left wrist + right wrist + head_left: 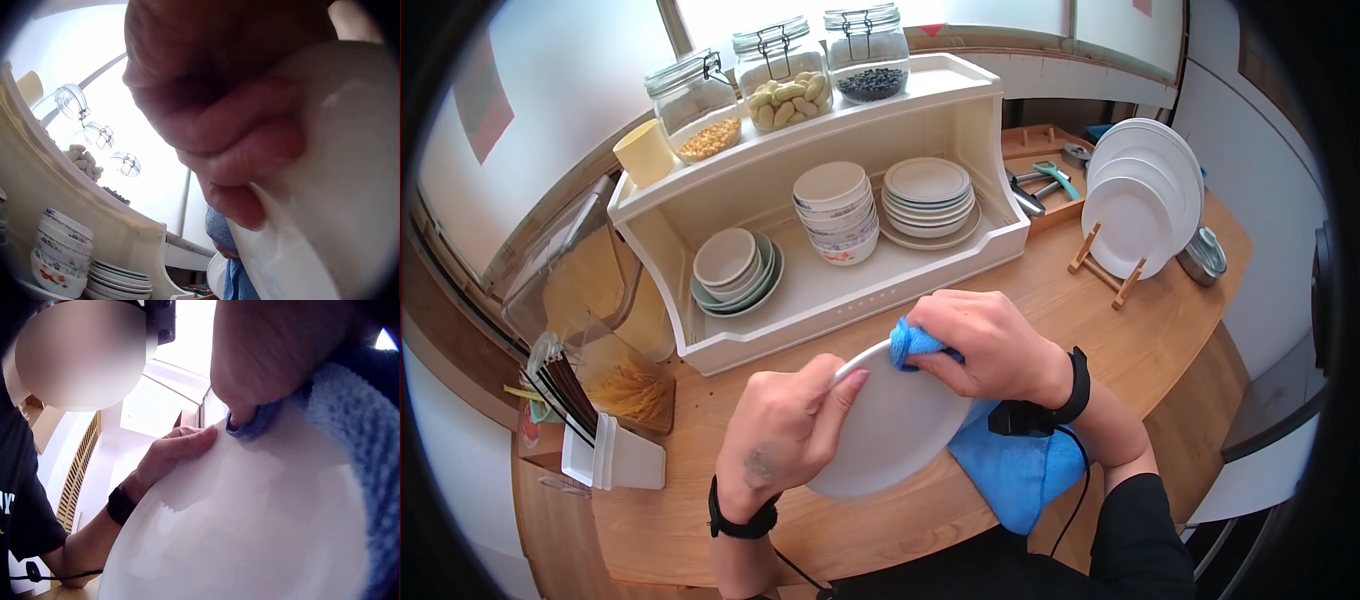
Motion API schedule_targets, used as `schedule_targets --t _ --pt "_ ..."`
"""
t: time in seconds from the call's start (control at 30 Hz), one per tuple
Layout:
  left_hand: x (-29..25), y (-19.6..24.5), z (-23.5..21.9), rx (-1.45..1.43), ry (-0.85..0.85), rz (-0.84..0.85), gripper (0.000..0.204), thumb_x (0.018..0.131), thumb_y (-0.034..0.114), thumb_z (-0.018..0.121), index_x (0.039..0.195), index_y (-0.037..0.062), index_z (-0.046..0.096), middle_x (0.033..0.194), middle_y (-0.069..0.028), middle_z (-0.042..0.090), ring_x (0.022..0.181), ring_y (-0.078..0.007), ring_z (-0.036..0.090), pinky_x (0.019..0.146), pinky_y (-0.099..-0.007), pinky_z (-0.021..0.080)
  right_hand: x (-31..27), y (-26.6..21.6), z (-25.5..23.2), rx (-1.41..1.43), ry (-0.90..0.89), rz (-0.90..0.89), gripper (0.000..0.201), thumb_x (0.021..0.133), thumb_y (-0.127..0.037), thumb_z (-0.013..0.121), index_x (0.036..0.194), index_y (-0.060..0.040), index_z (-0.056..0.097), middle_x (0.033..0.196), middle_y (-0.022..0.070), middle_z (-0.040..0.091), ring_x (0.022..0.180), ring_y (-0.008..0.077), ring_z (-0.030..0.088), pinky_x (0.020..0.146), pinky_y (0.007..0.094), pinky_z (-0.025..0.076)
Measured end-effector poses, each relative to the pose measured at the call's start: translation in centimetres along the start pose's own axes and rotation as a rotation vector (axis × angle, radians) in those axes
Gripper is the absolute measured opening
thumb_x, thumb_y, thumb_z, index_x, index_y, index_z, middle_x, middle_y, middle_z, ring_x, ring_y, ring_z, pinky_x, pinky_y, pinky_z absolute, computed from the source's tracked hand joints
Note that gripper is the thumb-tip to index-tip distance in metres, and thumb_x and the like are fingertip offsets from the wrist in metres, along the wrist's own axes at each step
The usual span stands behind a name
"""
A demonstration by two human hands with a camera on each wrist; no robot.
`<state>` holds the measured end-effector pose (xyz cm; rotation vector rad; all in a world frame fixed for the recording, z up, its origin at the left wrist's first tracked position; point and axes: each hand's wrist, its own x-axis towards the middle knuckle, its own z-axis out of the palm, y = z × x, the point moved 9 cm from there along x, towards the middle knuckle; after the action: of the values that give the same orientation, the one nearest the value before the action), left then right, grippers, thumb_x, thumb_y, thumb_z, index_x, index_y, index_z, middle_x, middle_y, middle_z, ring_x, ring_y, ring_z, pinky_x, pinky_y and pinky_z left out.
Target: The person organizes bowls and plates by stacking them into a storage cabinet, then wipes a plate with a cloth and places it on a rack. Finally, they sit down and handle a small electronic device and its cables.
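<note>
A white plate (890, 430) is held tilted above the wooden table, its rim up. My left hand (790, 420) grips the rim on the left side, thumb on the near face and fingers behind. In the left wrist view the curled fingers (250, 150) lie against the plate's far side. My right hand (990, 340) pinches a blue cloth (1020, 470) over the top of the rim. The rest of the cloth hangs down on the right, over the table's near part. In the right wrist view the cloth (250, 425) wraps the fingertips at the plate's edge.
Ahead stands a white shelf (830, 310) holding stacked bowls (837, 215) and small plates (927, 185), with glass jars (785, 95) on top. A wooden rack (1112, 280) with white plates is at right. White cups (630, 455) with utensils stand at left.
</note>
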<state>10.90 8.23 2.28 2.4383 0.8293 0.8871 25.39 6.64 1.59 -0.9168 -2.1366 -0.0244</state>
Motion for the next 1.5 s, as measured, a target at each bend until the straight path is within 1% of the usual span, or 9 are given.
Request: schedule_targets --t 0.23,0.3,0.33,0.47,0.57,0.67,0.77,0.97,1.5 --pt "-0.6 -1.5 -3.3 -0.155 0.343 -0.087 0.026 0.101 0.019 0.062 0.091 -0.0041 0.069 0.057 -0.0053 0.059 0.051 -0.0085 0.053 0.05 -0.0247 0.039 -0.2 3.5 -1.1 0.201 0.164 0.189 0.015 0.092 -0.011 0.066 0.096 -0.001 0.056 0.077 0.0191 0.061 0.068 0.0386 0.061 0.061 0.0402 0.048" --pt "-1.2 -3.2 -4.6 -0.315 0.57 -0.124 0.031 0.104 0.023 0.059 0.093 -0.0039 0.07 0.062 0.0004 0.06 0.056 -0.005 0.049 0.051 -0.023 0.037 -0.7 5.3 -0.9 0.352 0.204 0.355 0.011 0.096 -0.01 0.06 0.097 -0.0003 0.055 0.077 0.0185 0.061 0.064 0.0353 0.059 0.06 0.0375 0.047" --pt "-1.3 -3.4 -4.8 -0.347 0.613 -0.121 0.033 0.106 0.025 0.056 0.095 -0.0031 0.07 0.068 0.0035 0.06 0.059 -0.0026 0.046 0.052 -0.0216 0.034 -0.8 5.7 -0.5 0.389 0.21 0.366 0.011 0.099 -0.011 0.055 0.1 0.0003 0.055 0.078 0.0159 0.062 0.064 0.0268 0.057 0.062 0.0352 0.046" --pt "-1.4 -4.4 -4.1 -0.383 0.755 -0.118 0.032 0.106 0.025 0.055 0.097 -0.0024 0.07 0.07 0.0029 0.06 0.059 -0.0024 0.045 0.053 -0.0213 0.034 -1.3 6.8 0.4 0.496 0.342 0.383 0.013 0.101 -0.012 0.055 0.104 0.0006 0.058 0.08 0.0126 0.063 0.07 0.0193 0.058 0.066 0.034 0.047" --pt "-0.9 -4.5 -3.3 -0.416 0.675 -0.095 0.033 0.106 0.025 0.055 0.095 -0.0019 0.069 0.071 0.002 0.062 0.059 -0.0023 0.049 0.052 -0.0213 0.037 -1.5 8.2 -0.3 0.456 0.341 0.423 0.016 0.101 -0.013 0.055 0.106 0.0017 0.059 0.082 0.0105 0.063 0.076 0.015 0.057 0.07 0.0322 0.047" --pt "0.1 -4.7 -2.3 -0.399 0.239 -0.238 0.036 0.106 0.027 0.055 0.088 -0.002 0.067 0.065 0.0003 0.063 0.058 -0.0035 0.056 0.051 -0.0215 0.044 -1.1 8.5 -1.5 0.402 0.283 0.382 0.015 0.1 -0.012 0.056 0.103 0.0021 0.061 0.082 0.01 0.063 0.074 0.016 0.057 0.069 0.0316 0.048" --pt "-0.1 -5.3 -2.5 -0.373 0.202 -0.252 0.035 0.105 0.025 0.056 0.088 -0.0025 0.067 0.062 -0.0014 0.062 0.056 -0.0048 0.056 0.051 -0.0237 0.044 -0.7 7.1 -1.5 0.336 0.082 0.305 0.01 0.097 -0.009 0.059 0.099 0.0008 0.061 0.08 0.0109 0.061 0.073 0.018 0.058 0.067 0.0324 0.048" --pt "0.1 -4.0 0.9 -0.194 -0.208 -0.199 0.031 0.102 0.023 0.059 0.088 -0.0037 0.067 0.063 -0.0161 0.063 0.053 -0.021 0.062 0.053 -0.0329 0.048 -0.1 3.4 0.6 0.307 -0.095 0.12 0.009 0.092 -0.01 0.065 0.092 -0.0033 0.06 0.073 0.0164 0.061 0.069 0.0368 0.061 0.06 0.0396 0.048" --pt "-0.2 -2.8 5.3 -0.066 -0.498 -0.138 0.031 0.102 0.025 0.054 0.094 -0.001 0.067 0.07 -0.0267 0.06 0.068 -0.046 0.058 0.063 -0.0471 0.048 -1.2 0.7 3.6 0.14 -0.351 -0.047 0.015 0.087 -0.018 0.073 0.088 -0.0083 0.062 0.07 0.0112 0.061 0.065 0.0334 0.061 0.057 0.0399 0.049"
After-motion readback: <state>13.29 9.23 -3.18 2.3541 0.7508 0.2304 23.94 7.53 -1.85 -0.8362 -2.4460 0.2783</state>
